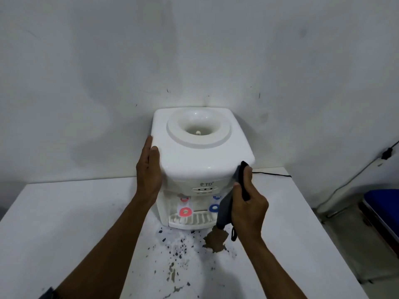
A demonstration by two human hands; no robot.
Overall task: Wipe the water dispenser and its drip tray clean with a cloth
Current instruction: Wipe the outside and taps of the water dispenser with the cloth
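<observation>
A white tabletop water dispenser (pixel 200 152) stands at the back of a white table, with no bottle in its round top well. Its ribbed white drip tray (pixel 190 221) juts out at the bottom front, under a red tap (pixel 185 211) and a blue tap (pixel 214 207). My left hand (pixel 149 169) lies flat against the dispenser's left side, fingers together. My right hand (pixel 248 203) grips a dark grey cloth (pixel 225 203) pressed to the dispenser's front right corner. The cloth hangs down past the tray's right end and hides it.
The white table (pixel 64 223) has chipped, dark-speckled paint and a brown bare patch (pixel 216 239) just in front of the tray. A black power cord (pixel 272 174) runs right behind the dispenser. A blue-topped object (pixel 384 203) stands right of the table. A grey wall rises close behind.
</observation>
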